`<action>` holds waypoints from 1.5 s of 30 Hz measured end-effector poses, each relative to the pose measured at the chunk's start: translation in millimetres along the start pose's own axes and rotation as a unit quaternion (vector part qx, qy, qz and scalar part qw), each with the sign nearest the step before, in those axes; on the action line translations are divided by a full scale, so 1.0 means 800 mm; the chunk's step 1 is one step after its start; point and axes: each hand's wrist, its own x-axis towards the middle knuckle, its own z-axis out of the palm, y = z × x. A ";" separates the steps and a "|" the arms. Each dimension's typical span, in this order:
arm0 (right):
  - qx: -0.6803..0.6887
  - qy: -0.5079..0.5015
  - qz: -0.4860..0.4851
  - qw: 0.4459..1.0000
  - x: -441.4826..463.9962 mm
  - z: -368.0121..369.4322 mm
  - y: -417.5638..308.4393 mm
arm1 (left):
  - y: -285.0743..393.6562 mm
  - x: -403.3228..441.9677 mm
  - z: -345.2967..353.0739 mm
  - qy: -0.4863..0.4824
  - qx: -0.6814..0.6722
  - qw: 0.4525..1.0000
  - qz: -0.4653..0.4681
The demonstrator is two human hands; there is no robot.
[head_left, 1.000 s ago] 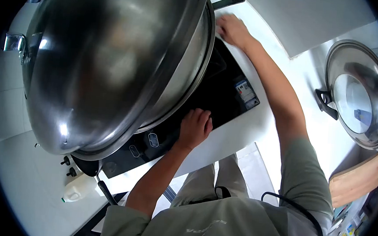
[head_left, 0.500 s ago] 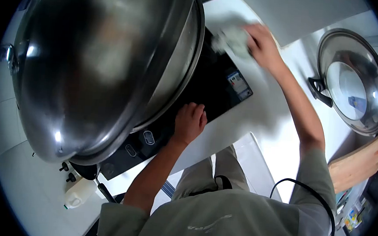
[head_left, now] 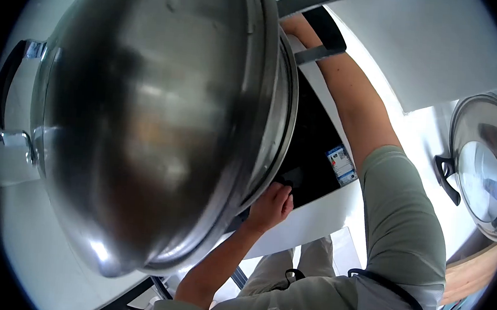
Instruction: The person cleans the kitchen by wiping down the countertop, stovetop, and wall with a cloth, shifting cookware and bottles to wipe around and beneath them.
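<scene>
A large, shiny steel cooking vessel (head_left: pixel 147 119) with a rounded side fills the left, very close to the camera. One black handle (head_left: pixel 9 80) sticks out on its left and another black handle (head_left: pixel 330 31) at the upper right. Under it lies a black glass cooktop (head_left: pixel 313 142) with a printed label (head_left: pixel 341 164). My left hand (head_left: pixel 271 207) is closed at the cooktop's front edge, beside the vessel's lower rim; what its fingers grip, if anything, is hidden. My right forearm (head_left: pixel 351 87) reaches behind the upper-right handle, which hides that hand and the pale cloth seen earlier.
A steel lid with a glass centre (head_left: pixel 480 180) and a black handle stands on the white counter (head_left: pixel 415 161) at the right. Below it is a wooden board (head_left: pixel 471 271). A grey panel (head_left: pixel 429 46) rises beyond the counter.
My right hand has gone from the counter with the pale cloth to behind the vessel. The vessel appears larger and turned, showing its handles. My left hand's fingers have curled in more.
</scene>
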 end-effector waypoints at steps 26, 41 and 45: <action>-0.155 -0.126 0.373 0.906 -0.308 -0.486 -0.143 | 0.007 -0.001 0.016 0.076 0.093 0.990 0.068; -0.120 0.021 0.522 0.844 -0.376 -0.616 -0.399 | 0.001 -0.004 0.020 0.060 0.098 0.992 0.060; -0.219 0.117 0.644 0.724 -0.559 -0.775 -0.360 | -0.002 -0.003 0.023 0.073 0.093 0.990 0.073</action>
